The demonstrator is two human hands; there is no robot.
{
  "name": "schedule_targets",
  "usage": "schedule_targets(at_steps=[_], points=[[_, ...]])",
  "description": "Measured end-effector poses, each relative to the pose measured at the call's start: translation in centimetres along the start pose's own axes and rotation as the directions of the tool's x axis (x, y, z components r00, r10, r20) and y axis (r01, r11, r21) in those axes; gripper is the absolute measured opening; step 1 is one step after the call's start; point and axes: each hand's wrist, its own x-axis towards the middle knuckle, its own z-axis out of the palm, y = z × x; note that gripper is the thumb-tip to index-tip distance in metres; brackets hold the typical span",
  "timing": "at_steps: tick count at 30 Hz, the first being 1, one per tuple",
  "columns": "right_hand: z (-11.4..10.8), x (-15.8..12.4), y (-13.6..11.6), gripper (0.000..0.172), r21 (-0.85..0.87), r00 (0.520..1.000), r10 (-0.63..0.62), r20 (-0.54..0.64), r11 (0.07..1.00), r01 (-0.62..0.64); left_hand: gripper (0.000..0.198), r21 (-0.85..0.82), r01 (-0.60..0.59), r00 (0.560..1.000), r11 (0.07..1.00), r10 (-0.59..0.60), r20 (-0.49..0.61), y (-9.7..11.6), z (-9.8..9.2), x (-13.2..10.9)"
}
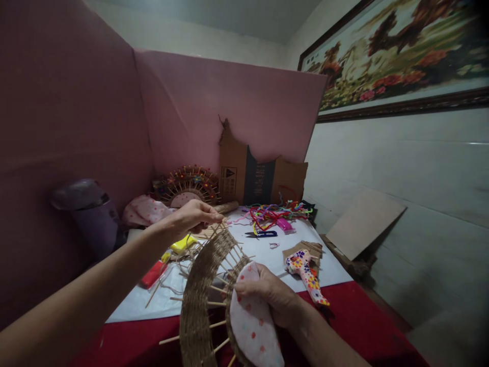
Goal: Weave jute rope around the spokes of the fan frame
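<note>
The right hand [273,298], nearest the camera, is closed around the middle of a woven piece [202,285], with the thumb across its white, spotted fabric centre [252,326] and the fingers behind. The piece stands on edge over the red cloth [362,316] at the table's front. It is a broad band of jute-like cord wound through thin wooden sticks [217,289] that fan out from the centre.

It looks light and fairly stiff, but the bare stick ends would likely snap or pull loose if tugged. The padded centre and the tightly woven band seem the safer places to grip.

The left hand [191,216] reaches to the top of the band with its fingertips pinched together on the rim. Whether they nip cord or a stick end cannot be made out.

Beyond, on a white sheet [267,255], lie:
- a flower-patterned glue gun [305,275]
- small snips [263,234]
- a tangle of coloured pipe cleaners [275,213]

A second, decorated wheel [190,184] and torn cardboard [260,178] lean against the pink partition [229,102]. A framed picture [401,51] hangs on the wall to the right.
</note>
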Motion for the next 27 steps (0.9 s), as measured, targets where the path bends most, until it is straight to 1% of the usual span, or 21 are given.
schedule_targets(at_steps=[4, 6, 10, 13, 15, 17, 19, 21, 23, 24, 25, 27], points=[[0.0, 0.0, -0.1, 0.024, 0.004, 1.0, 0.004, -0.017, 1.0, -0.004, 0.019, 0.135, -0.049, 0.992, 0.99, 0.064, -0.108, 0.1, 0.3, -0.2], [0.1, 0.0, -0.1, 0.023, 0.01, 1.0, 0.002, -0.017, 1.0, -0.002, 0.018, 0.185, -0.079, 0.985, 0.979, 0.105, -0.136, 0.1, 0.4, -0.2], [0.0, 0.0, -0.1, 0.024, 0.012, 0.999, 0.014, -0.03, 1.0, -0.014, 0.017, 0.223, -0.195, 0.968, 0.955, 0.224, -0.112, -0.2, 0.6, -0.3], [-0.1, 0.0, 0.0, 0.023, 0.016, 0.999, 0.018, -0.028, 1.0, -0.018, 0.019, 0.226, -0.311, 0.936, 0.923, 0.339, -0.096, -0.9, 0.6, -0.3], [-0.2, 0.0, 0.0, 0.022, 0.016, 1.0, 0.021, -0.02, 1.0, -0.021, 0.019, 0.259, -0.375, 0.909, 0.89, 0.408, -0.085, -1.3, 0.5, -0.3], [-0.2, 0.0, -0.1, 0.022, 0.012, 0.999, 0.025, -0.025, 1.0, -0.025, 0.016, 0.327, -0.432, 0.881, 0.841, 0.47, -0.047, -1.4, 0.4, -0.4], [-0.1, 0.0, -0.1, 0.023, 0.016, 0.999, 0.029, -0.033, 0.999, -0.028, 0.013, 0.427, -0.477, 0.848, 0.768, 0.529, -0.004, -1.2, 0.4, -0.6], [-0.1, 0.0, -0.1, 0.024, 0.019, 0.999, 0.03, -0.027, 0.999, -0.03, 0.011, 0.555, -0.509, 0.809, 0.657, 0.586, 0.049, -0.7, 0.3, -0.8], [-0.1, 0.0, -0.1, 0.024, 0.02, 1.0, 0.028, -0.011, 0.999, -0.027, 0.011, 0.66, -0.52, 0.782, 0.543, 0.613, 0.112, -0.2, 0.4, -1.0], [-0.1, 0.0, 0.0, 0.024, 0.018, 1.0, 0.023, -0.003, 1.0, -0.023, 0.011, 0.69, -0.519, 0.777, 0.504, 0.614, 0.137, 0.0, 0.5, -1.1], [-0.1, 0.1, 0.0, 0.025, 0.015, 1.0, 0.018, 0.007, 1.0, -0.018, 0.01, 0.706, -0.516, 0.779, 0.484, 0.608, 0.152, 0.2, 0.5, -1.1], [-0.2, 0.1, 0.1, 0.024, 0.01, 1.0, 0.011, 0.025, 1.0, -0.011, 0.01, 0.704, -0.507, 0.795, 0.497, 0.585, 0.16, 0.4, 0.7, -1.0]])
